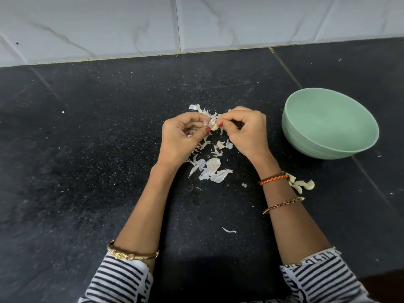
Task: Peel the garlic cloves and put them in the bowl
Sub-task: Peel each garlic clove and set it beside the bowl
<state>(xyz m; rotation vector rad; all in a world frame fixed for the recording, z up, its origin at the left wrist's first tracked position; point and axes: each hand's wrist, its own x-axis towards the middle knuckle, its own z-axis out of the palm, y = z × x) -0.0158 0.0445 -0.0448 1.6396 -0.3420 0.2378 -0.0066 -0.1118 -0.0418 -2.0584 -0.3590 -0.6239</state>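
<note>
Both hands meet above the middle of the black counter (87, 171). My left hand (181, 138) and my right hand (247, 132) pinch one small garlic clove (214, 127) between thumbs and fingertips, with papery skin sticking up from it. A pale green bowl (310, 145) stands to the right of my right hand; no cloves are visible inside it. Several peeled cloves (302, 184) lie on the counter just right of my right wrist.
Loose white garlic skins (213, 169) litter the counter under and in front of my hands, and one stray piece (229, 230) lies nearer to me. A white marbled tile wall (196, 22) closes off the back of the counter.
</note>
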